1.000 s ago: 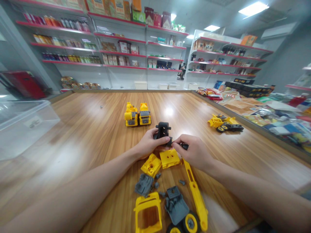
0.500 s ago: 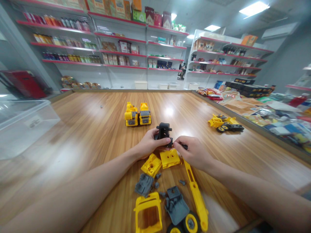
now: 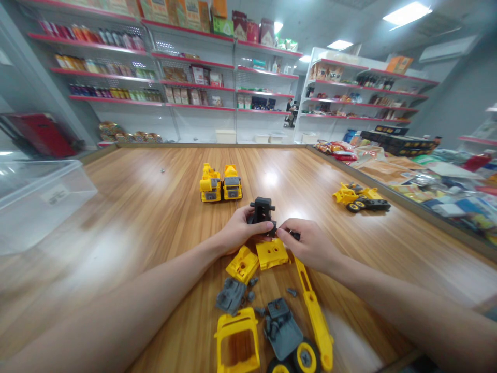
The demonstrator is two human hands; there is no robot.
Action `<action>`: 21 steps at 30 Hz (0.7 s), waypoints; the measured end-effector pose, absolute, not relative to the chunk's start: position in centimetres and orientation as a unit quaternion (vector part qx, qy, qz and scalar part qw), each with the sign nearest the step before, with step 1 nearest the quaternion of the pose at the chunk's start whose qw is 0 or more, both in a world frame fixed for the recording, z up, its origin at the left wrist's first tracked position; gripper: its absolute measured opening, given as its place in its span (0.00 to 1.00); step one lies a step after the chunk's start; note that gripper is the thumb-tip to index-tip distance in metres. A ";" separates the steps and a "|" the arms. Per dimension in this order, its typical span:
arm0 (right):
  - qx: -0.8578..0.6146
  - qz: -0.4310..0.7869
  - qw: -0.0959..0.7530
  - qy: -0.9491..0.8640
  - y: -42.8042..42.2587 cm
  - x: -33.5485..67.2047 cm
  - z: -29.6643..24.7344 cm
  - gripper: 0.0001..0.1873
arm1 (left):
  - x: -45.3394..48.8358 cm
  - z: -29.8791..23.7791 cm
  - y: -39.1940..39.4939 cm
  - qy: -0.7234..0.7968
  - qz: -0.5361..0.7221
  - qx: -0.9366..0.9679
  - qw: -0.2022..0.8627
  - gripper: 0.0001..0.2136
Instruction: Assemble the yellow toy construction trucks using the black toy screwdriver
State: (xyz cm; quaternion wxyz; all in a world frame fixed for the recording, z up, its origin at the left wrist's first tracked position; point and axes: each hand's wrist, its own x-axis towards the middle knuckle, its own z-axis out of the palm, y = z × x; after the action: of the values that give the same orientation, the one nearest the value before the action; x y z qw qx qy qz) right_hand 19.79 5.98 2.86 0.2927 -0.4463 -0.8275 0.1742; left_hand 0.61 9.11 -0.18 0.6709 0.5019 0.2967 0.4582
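Note:
My left hand is closed round a black toy-truck chassis, held upright above the table. Close to the chassis's right side, my right hand has its fingers pinched together. A dark piece shows under them, mostly hidden, so its kind is unclear. Just below the hands lie two yellow body parts, one blocky and one flat with holes. A long yellow boom arm stretches toward me. Nearer are a grey part, a yellow cab frame, and a grey base with black-and-yellow wheels.
Small grey screws lie among the parts. Two yellow toy trucks stand farther back, and another partly assembled one sits at right. A clear plastic bin is at left. Packaged goods line the right edge.

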 end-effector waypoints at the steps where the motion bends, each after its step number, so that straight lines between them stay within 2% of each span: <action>1: -0.447 0.181 0.298 -0.824 6.0 19.8 2.9 0.10 | 0.6 -0.2 9.1 0.298 0.456 0.503 0.671 0.21; 5: -0.446 0.199 0.319 -0.812 5.8 19.8 3.0 0.04 | 0.6 -0.1 9.1 0.303 0.452 0.504 0.670 0.22; 11: -0.449 0.204 0.297 -0.818 6.0 19.9 3.0 0.11 | 0.6 -0.1 9.1 0.293 0.458 0.514 0.663 0.20; 17: -0.463 0.205 0.280 -0.815 6.1 20.0 2.9 0.13 | 0.5 -0.1 9.1 0.288 0.449 0.528 0.661 0.23; 21: -0.470 0.229 0.283 -0.804 6.2 20.1 2.5 0.17 | 0.4 -0.2 9.2 0.283 0.462 0.515 0.664 0.20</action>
State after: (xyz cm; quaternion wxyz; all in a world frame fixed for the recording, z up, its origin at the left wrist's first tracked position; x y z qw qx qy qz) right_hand 20.06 6.24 2.51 0.2831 -0.4704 -0.8039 0.2287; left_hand 0.43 9.19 -0.23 0.6637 0.5153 0.2829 0.4625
